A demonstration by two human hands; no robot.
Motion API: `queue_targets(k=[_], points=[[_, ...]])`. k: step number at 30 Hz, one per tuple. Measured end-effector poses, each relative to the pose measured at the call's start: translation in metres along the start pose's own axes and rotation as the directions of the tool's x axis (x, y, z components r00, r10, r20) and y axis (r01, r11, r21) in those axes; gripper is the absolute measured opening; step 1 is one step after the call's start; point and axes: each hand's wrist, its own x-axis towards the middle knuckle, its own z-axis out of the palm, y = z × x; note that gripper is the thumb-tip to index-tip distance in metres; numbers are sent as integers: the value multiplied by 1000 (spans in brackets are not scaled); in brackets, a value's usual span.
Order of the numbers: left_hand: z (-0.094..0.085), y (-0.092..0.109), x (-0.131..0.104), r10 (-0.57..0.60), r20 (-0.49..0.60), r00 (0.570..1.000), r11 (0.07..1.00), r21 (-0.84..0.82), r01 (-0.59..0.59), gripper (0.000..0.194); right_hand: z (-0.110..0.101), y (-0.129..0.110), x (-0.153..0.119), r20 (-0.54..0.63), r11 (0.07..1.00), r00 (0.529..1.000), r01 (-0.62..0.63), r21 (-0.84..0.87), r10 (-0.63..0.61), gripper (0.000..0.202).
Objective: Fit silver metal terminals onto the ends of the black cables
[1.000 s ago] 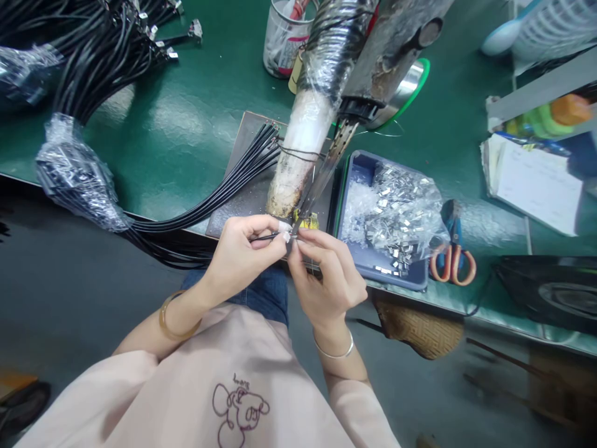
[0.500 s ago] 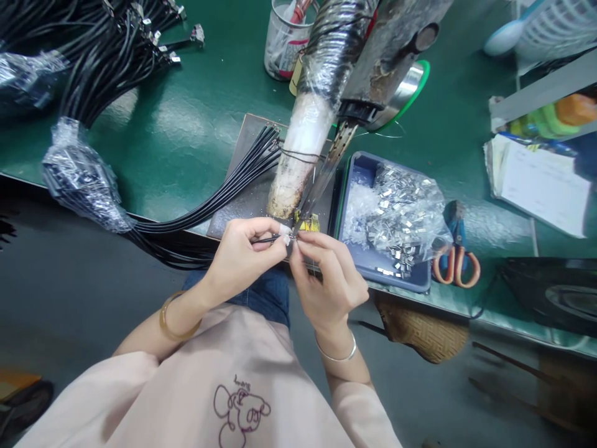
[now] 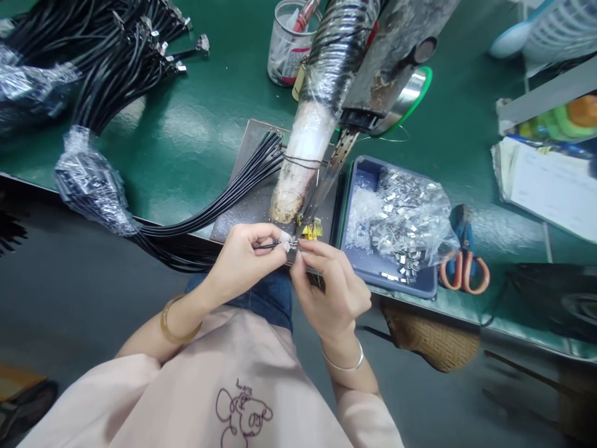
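One black cable runs into the pinch of our left hand, its end at the fingertips over the near edge of a grey board. Our right hand meets it there, thumb and forefinger closed in a pinch; what lies between them is too small for us to tell. Just beyond our fingertips, a perforated metal shaft slants down to a yellow piece on the board. Beside the shaft hangs a film-wrapped white tube. More black cables curve across the board from a plastic-wrapped bundle on our left. To our right, a blue tray holds a clear bag of small metal pieces, with orange-handled scissors just beside it. Farther out on the green table we see a clear cup and papers.
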Motion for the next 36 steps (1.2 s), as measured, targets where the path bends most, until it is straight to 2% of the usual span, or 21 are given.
queue_targets(k=[3,7,10,12,14,18,20,23,26,28,30,32,36], points=[[0,-1,-3,35,30,999,999,11,-35,7,-2,1,1,-7,998,998,-57,32,58,19],[-1,-5,-9,105,39,994,991,76,-107,6,-6,3,3,80,967,976,-213,138,203,13],[-6,-7,-13,159,18,987,985,70,-160,7,-7,5,3,139,887,939,-344,308,316,11],[-10,-8,-13,143,59,988,989,32,-145,10,-7,6,3,201,822,921,-390,416,335,11],[-13,-8,-12,82,125,989,997,-6,-82,15,-5,5,1,202,822,930,-365,436,305,12],[-14,-8,-11,15,166,986,998,-69,-4,20,-2,4,-6,27,940,979,-201,275,201,12],[-13,-8,-11,11,148,989,996,-90,2,19,-3,4,-9,-70,941,967,-221,256,246,9],[-12,-8,-12,7,125,992,996,-94,5,18,-7,4,-12,-158,888,919,-288,358,362,11],[-11,-10,-12,16,115,993,998,-66,-8,17,-11,4,-13,-133,888,924,-294,353,358,22],[-11,-11,-13,28,113,993,999,-49,-23,16,-12,3,-12,-118,948,961,-221,228,252,22],[-11,-12,-12,41,112,993,998,-48,-36,16,-9,3,-11,-84,991,992,-85,104,94,21],[-10,-12,-12,49,104,993,997,-65,-43,15,-5,2,-9,-49,998,999,9,55,-6,20],[-8,-12,-10,63,80,995,991,-119,-53,14,5,1,-9,-54,998,998,-19,55,22,20]])
